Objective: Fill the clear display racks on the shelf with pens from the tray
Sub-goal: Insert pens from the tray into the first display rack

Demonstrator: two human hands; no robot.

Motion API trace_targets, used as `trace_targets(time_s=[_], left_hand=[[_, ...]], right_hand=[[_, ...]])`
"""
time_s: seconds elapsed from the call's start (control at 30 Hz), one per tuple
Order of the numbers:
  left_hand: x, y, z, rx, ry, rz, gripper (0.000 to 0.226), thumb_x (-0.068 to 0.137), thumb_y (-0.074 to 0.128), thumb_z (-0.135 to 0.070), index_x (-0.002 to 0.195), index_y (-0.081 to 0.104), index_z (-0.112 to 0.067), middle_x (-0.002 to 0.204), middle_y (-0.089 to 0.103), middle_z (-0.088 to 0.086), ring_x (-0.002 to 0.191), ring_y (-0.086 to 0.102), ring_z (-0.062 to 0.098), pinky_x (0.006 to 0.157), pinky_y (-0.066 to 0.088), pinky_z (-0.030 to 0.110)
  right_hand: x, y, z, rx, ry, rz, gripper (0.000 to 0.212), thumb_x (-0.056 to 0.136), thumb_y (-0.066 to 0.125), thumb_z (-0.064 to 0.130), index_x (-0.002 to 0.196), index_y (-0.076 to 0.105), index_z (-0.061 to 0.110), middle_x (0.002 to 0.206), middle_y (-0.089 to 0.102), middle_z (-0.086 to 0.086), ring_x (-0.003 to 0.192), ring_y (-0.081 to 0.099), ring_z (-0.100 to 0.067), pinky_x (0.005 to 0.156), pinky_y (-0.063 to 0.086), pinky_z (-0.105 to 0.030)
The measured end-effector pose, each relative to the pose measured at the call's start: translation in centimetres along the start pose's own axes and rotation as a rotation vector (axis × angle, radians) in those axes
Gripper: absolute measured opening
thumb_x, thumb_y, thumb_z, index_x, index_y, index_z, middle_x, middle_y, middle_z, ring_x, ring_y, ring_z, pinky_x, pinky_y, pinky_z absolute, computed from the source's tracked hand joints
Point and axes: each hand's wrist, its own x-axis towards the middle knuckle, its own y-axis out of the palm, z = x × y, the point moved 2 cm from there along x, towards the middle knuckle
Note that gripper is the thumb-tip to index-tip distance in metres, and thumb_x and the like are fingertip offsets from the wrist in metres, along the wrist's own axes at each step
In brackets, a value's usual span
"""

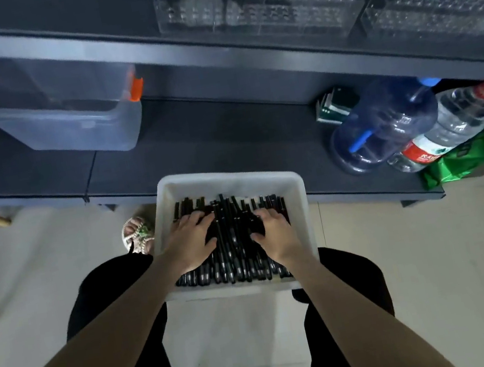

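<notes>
A white tray (226, 177) sits on my lap, filled with several black pens (236, 250) lying side by side. My left hand (191, 244) rests on the left part of the pile, fingers spread over the pens. On the right part, my right hand (274, 234) curls its fingers and thumb into a bunch of pens. One clear display rack (284, 3) stands on the dark shelf above, with some dark pens standing at its far left end. Beside it to the right is a second clear rack (436, 11), which looks empty.
A clear storage bin (63, 117) with orange clips stands on the lower shelf at the left. At the right of that shelf are a blue water jug (384, 124), a clear bottle (449, 129) and a green bag (470, 156). Below the tray is tiled floor.
</notes>
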Motion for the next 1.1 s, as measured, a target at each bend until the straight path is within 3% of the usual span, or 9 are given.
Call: trace_targets(time_s=[0.2, 0.43, 0.57, 0.67, 0.77, 0.9, 1.03, 1.1], left_hand=[[0.1, 5.6, 0.2, -0.146, -0.094, 0.172, 0.063, 0.096, 0.041, -0.043, 0.150, 0.013, -0.024, 0.158, 0.003, 0.001, 0.145, 0.003, 0.020, 0.116, 0.015, 0.042], [0.0, 7.0, 0.6, -0.143, -0.119, 0.104, 0.057, 0.097, 0.033, -0.047, 0.149, 0.014, -0.031, 0.158, 0.002, -0.007, 0.145, 0.002, 0.014, 0.113, 0.017, 0.039], [0.0, 7.1, 0.6, -0.159, -0.128, 0.119, 0.057, 0.098, 0.033, -0.046, 0.149, 0.015, -0.030, 0.158, 0.003, -0.007, 0.145, 0.002, 0.013, 0.113, 0.016, 0.039], [0.3, 6.2, 0.4, -0.261, -0.135, 0.109, 0.056, 0.097, 0.041, -0.040, 0.148, 0.023, -0.024, 0.157, 0.010, -0.003, 0.144, 0.011, 0.018, 0.114, 0.019, 0.039], [0.2, 4.5, 0.5, -0.284, -0.114, -0.031, 0.058, 0.096, 0.047, -0.031, 0.147, 0.024, -0.019, 0.156, 0.015, 0.001, 0.140, 0.023, 0.024, 0.114, 0.022, 0.041], [0.4, 0.6, -0.4, -0.271, 0.012, -0.232, 0.064, 0.094, 0.050, -0.023, 0.149, 0.018, -0.018, 0.157, 0.010, 0.002, 0.141, 0.015, 0.025, 0.114, 0.023, 0.044], [0.9, -3.8, -1.7, -0.275, 0.134, -0.290, 0.046, 0.097, 0.045, -0.021, 0.142, 0.037, -0.013, 0.144, 0.039, 0.006, 0.132, 0.035, 0.025, 0.109, 0.029, 0.040], [0.8, -6.3, -2.5, -0.331, 0.162, -0.313, 0.038, 0.098, 0.044, -0.017, 0.135, 0.047, -0.009, 0.129, 0.050, 0.009, 0.120, 0.044, 0.028, 0.101, 0.034, 0.036]], right_hand=[[0.4, 5.9, -1.8, 0.044, 0.144, 0.073, 0.062, 0.096, 0.049, 0.038, 0.146, 0.026, 0.009, 0.145, 0.027, -0.013, 0.133, 0.028, -0.031, 0.110, 0.025, -0.036], [1.5, 7.2, -2.2, 0.126, 0.208, -0.038, 0.042, 0.098, 0.045, 0.034, 0.129, 0.045, 0.005, 0.129, 0.044, -0.015, 0.119, 0.043, -0.033, 0.101, 0.034, -0.038], [1.3, 7.2, -2.0, 0.199, 0.162, -0.122, 0.026, 0.098, 0.047, 0.021, 0.116, 0.057, 0.004, 0.114, 0.054, -0.013, 0.102, 0.055, -0.032, 0.081, 0.046, -0.037], [0.7, 6.4, -1.5, 0.246, 0.121, -0.171, 0.028, 0.099, 0.045, 0.014, 0.120, 0.059, 0.004, 0.110, 0.056, -0.013, 0.097, 0.058, -0.030, 0.078, 0.045, -0.032], [0.1, 4.4, -1.1, 0.312, 0.087, -0.199, 0.028, 0.097, 0.048, 0.009, 0.122, 0.060, 0.003, 0.110, 0.059, -0.015, 0.098, 0.058, -0.028, 0.083, 0.042, -0.026], [-0.7, -0.1, -0.4, 0.487, 0.039, -0.215, 0.020, 0.088, 0.062, 0.002, 0.108, 0.065, 0.004, 0.098, 0.065, -0.004, 0.085, 0.059, -0.012, 0.082, 0.044, -0.015], [-1.6, -6.6, 1.2, 0.665, -0.046, -0.282, 0.019, 0.082, 0.067, -0.004, 0.099, 0.068, 0.004, 0.083, 0.063, 0.004, 0.067, 0.058, 0.007, 0.074, 0.044, -0.008], [-2.1, -10.3, 2.4, 0.737, -0.116, -0.327, 0.022, 0.079, 0.068, -0.009, 0.094, 0.070, 0.007, 0.079, 0.063, 0.002, 0.066, 0.059, 0.005, 0.073, 0.046, -0.011]])
